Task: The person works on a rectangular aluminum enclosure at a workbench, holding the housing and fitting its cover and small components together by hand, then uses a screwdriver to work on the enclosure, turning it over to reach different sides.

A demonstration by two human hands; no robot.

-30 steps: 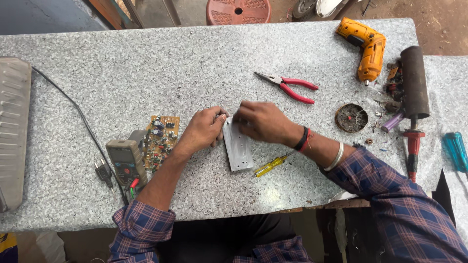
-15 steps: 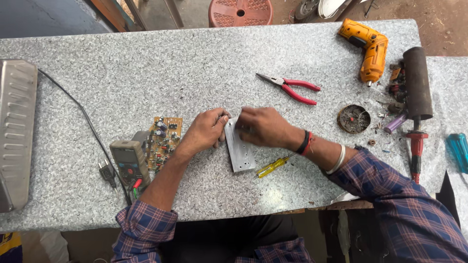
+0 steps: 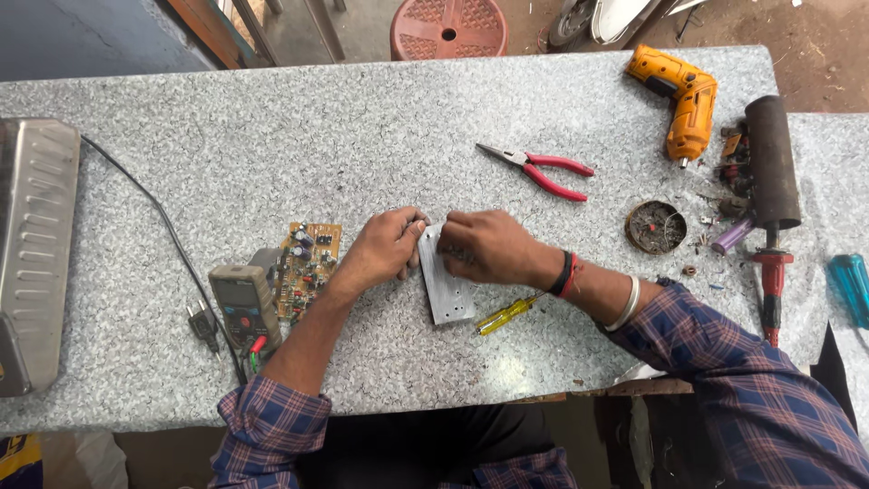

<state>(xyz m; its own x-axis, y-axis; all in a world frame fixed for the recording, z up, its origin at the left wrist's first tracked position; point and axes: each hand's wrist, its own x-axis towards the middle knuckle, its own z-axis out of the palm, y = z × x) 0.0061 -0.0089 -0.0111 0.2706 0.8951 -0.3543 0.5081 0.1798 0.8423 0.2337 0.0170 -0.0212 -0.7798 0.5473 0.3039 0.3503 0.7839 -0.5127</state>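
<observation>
Speckled grey stone table (image 3: pixel 272 136), dirt floor (image 3: pixel 815 27), red stool (image 3: pixel 448 27)

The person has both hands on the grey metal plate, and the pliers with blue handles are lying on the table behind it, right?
Almost. The head view shows both the left hand and the right hand on the grey metal plate, and the pliers lying on the table behind it, but their handles are red, not blue.

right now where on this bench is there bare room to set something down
Free: the wide stretch between the metal cover and the red pliers, above both hands. Crowded: the right end, around the orange drill, dark cylinder and round tin.
</observation>
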